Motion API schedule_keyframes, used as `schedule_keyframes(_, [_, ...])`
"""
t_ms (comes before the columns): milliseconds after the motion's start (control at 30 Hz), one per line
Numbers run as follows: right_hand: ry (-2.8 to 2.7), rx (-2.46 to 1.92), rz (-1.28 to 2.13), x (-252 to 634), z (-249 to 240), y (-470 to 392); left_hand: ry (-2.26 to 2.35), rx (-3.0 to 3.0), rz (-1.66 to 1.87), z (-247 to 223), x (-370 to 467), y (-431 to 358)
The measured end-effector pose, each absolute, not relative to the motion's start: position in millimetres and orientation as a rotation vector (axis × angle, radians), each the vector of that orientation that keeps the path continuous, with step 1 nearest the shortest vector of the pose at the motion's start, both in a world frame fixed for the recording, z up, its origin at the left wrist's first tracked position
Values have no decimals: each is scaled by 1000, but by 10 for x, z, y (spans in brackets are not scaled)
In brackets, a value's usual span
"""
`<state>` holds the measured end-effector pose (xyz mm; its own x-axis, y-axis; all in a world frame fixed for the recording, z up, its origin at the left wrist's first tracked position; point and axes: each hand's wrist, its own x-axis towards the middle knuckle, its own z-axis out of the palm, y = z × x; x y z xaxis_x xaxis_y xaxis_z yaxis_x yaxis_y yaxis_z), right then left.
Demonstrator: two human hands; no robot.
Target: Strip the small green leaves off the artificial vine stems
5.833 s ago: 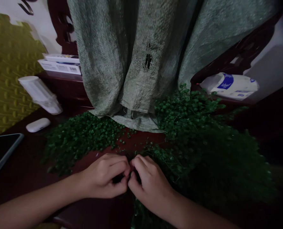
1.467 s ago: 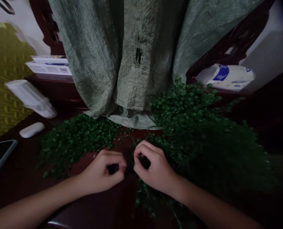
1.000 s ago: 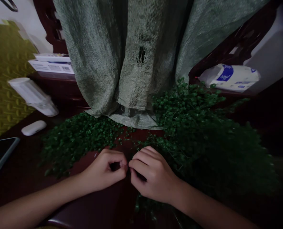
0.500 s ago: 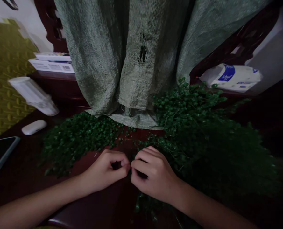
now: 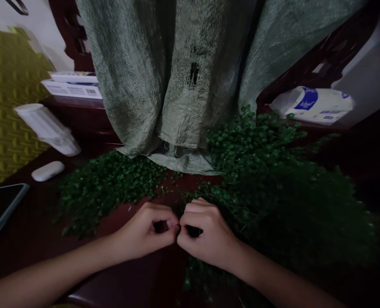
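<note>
Low in the centre, my left hand (image 5: 151,229) is closed in a pinch, its thumb and forefinger tips meeting my right hand (image 5: 207,233), which is pinched too. Whatever lies between the fingertips is too small and dark to make out. Beyond my left hand is a low heap of small green sprigs (image 5: 113,179). A larger, bushier pile of green stems and leaves (image 5: 273,184) spreads beside and behind my right hand, with some stems hanging below it. Small green bits lie on the dark red surface (image 5: 113,218) between the piles.
A grey-green woven sack (image 5: 190,85) hangs behind the piles. To the left are a stack of clear cups (image 5: 48,128), a white case (image 5: 48,171), a phone (image 5: 4,209) and white boxes (image 5: 72,87). A tissue pack (image 5: 321,105) lies at the back right.
The fingers of my right hand have drawn into a tighter pinch against my left fingertips. The whole view has shifted slightly, and the piles look the same.
</note>
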<state>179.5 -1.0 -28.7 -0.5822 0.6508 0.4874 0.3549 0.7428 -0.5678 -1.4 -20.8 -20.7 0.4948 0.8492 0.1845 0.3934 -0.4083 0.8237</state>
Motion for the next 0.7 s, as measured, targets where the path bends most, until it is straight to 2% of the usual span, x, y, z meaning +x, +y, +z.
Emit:
schedule_keyframes(233, [-2047, -879, 572, 1843, -282, 132, 972, 2016, 789, -240, 2, -239])
schedule_keyframes(700, [-2042, -830, 483, 1884, -179, 59, 1475, 1948, 1041, -208, -249, -22])
